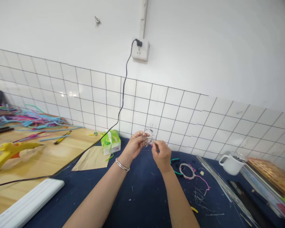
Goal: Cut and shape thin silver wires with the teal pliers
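Between left hand (137, 145) and right hand (161, 154), near the back edge of the counter (135, 202), is a wire piece (151, 130); tissue pack (111, 144) left, glue gun (10, 152) farther left, mug (231, 164) right.

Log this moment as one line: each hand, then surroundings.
left hand: holds looped wire piece | right hand: pinched close beside it | leftward: green-white pack | rightward: white mug
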A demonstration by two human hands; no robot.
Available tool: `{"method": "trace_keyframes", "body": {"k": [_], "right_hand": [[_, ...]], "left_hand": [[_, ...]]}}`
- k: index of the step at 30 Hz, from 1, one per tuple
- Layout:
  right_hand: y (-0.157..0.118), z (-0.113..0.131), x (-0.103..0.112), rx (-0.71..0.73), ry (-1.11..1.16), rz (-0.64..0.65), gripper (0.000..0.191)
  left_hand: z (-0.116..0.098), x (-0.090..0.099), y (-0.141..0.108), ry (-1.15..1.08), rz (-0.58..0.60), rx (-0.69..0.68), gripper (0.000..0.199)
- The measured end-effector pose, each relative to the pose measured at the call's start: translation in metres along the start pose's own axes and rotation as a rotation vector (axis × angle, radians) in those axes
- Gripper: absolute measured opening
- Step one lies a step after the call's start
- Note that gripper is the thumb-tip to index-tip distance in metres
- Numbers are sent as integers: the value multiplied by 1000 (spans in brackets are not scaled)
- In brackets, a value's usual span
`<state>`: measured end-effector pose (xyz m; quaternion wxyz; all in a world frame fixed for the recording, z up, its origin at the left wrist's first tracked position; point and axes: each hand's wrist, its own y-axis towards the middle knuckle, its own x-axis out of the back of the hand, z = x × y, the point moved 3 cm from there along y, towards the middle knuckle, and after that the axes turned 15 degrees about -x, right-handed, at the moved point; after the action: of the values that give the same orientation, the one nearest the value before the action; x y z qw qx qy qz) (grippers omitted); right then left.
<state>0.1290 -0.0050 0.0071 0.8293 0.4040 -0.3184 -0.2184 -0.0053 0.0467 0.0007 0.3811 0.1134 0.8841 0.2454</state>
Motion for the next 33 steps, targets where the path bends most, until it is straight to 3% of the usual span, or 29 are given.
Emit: {"method": "trace_keyframes", "body": {"k": [4,7,12,20,28,33], "right_hand": [[6,-3,6,-125,48,-42,14],[9,-2,10,-202,87,-66,27],[9,0,6,-299,209,-4,39],[7,-2,7,-257,137,-7,13],[5,10,6,-157,81,60,28],[5,3,5,-204,90,39,12]], "left_hand": [[-3,0,0,-9,15,13,14],[-4,-3,-1,-12,34,26,14],[-4,-10,-6,5,88,74,15],[7,-10,-7,84,-22,67,22],[11,-20,-14,108,-20,59,22],[8,-22,-15,189,13,46,36]]}}
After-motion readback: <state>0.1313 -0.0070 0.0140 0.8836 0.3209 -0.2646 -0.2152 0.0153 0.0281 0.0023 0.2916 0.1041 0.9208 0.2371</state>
